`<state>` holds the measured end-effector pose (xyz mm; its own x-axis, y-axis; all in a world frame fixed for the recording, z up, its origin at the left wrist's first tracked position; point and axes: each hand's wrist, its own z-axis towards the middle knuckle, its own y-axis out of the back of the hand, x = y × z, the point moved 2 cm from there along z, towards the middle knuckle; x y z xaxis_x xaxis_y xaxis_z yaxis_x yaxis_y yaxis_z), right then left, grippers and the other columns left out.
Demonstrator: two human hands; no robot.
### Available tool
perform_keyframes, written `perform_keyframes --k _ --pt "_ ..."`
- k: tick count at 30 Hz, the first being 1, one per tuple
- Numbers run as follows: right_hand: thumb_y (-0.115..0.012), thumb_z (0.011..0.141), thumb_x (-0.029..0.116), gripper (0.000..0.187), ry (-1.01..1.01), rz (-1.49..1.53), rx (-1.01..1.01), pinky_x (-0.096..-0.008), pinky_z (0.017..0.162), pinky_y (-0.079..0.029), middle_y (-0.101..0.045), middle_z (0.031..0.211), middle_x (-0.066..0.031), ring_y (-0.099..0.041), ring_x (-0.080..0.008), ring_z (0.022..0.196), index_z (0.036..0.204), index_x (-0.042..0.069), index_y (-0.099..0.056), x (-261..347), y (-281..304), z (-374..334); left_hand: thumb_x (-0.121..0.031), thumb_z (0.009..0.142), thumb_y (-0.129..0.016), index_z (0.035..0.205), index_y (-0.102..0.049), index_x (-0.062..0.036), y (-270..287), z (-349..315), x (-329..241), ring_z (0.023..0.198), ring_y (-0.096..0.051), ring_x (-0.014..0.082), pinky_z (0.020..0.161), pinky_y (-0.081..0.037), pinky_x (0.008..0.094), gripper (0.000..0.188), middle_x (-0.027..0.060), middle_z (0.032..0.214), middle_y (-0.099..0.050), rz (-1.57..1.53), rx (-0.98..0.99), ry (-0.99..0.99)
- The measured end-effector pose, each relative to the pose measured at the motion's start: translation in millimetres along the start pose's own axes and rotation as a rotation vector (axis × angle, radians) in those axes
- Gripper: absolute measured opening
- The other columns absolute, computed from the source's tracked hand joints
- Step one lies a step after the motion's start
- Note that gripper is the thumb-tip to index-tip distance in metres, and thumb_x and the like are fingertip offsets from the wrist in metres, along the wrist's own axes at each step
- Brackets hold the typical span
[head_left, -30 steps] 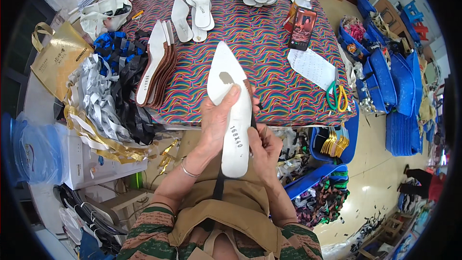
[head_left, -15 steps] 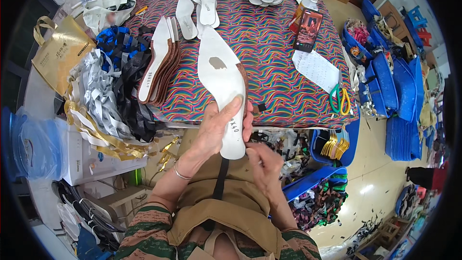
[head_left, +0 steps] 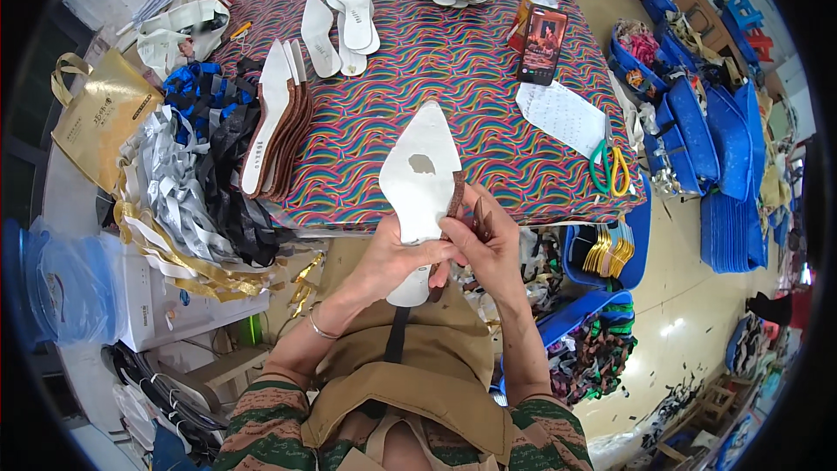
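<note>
A white pointed shoe insole (head_left: 417, 194) with a grey patch near its toe is held over the table's near edge. My left hand (head_left: 397, 260) is closed round its narrow waist, below which the heel shows. Brown edging strip (head_left: 458, 194) lies along the insole's right side. My right hand (head_left: 494, 249) pinches the strip against that edge, its thumb beside my left thumb; part of the strip shows between its fingers. To the left, a stack of brown-edged insoles (head_left: 272, 113) lies on the table. Several plain white insoles (head_left: 356, 13) lie farther back.
The table wears a wavy multicoloured cloth (head_left: 366, 135). At its right are green-and-yellow scissors (head_left: 610, 166), a paper sheet (head_left: 562, 118) and a phone (head_left: 542, 45) propped on a bottle. Silver strips (head_left: 170, 179) heap at the left; blue bins (head_left: 711, 144) stand on the right.
The insole has come nearer to me, and my left hand's grip now sits around its waist. My right hand has moved up from beside the heel to the insole's right edge.
</note>
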<state>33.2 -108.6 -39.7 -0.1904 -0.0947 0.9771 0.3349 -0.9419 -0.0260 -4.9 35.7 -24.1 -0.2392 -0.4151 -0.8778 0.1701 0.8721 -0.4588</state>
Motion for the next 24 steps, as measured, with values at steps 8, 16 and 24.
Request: perform_keyframes --k 8,16,24 --pt "-0.072 0.080 0.000 0.007 0.230 -0.267 -0.120 -0.0234 0.052 -0.033 -0.055 0.067 -0.0020 -0.046 -0.0074 0.059 0.079 -0.005 -0.066 15.4 5.3 23.3 -0.007 0.089 -0.066 0.098 -0.059 0.0042 1.1 3.9 0.1 0.054 -0.063 0.0177 0.048 -0.050 0.0278 0.016 0.0166 0.076 -0.067 0.013 0.008 0.054" --pt "-0.072 0.081 0.004 0.015 -0.019 0.021 -0.154 -0.0254 0.060 -0.045 -0.060 0.072 -0.0027 -0.056 -0.0086 0.069 0.095 -0.001 -0.068 3.2 -2.3 8.4 -0.008 0.089 -0.066 0.096 -0.060 0.0040 -0.6 3.8 -5.5 0.056 -0.064 0.0196 0.051 -0.053 0.0294 0.015 0.0137 0.070 -0.066 -0.019 0.037 0.092" --pt "-0.066 0.077 -0.002 0.030 -0.139 -0.251 0.223 -0.0295 0.055 -0.047 -0.060 0.071 -0.0074 -0.061 -0.0172 0.061 0.107 0.001 -0.063 -1.7 1.4 -46.1 -0.010 0.091 -0.062 0.099 -0.060 0.0011 12.3 14.4 -48.7 0.057 -0.062 0.0211 0.055 -0.050 0.0334 0.014 0.0125 0.070 -0.064 -0.127 -0.242 -0.184"
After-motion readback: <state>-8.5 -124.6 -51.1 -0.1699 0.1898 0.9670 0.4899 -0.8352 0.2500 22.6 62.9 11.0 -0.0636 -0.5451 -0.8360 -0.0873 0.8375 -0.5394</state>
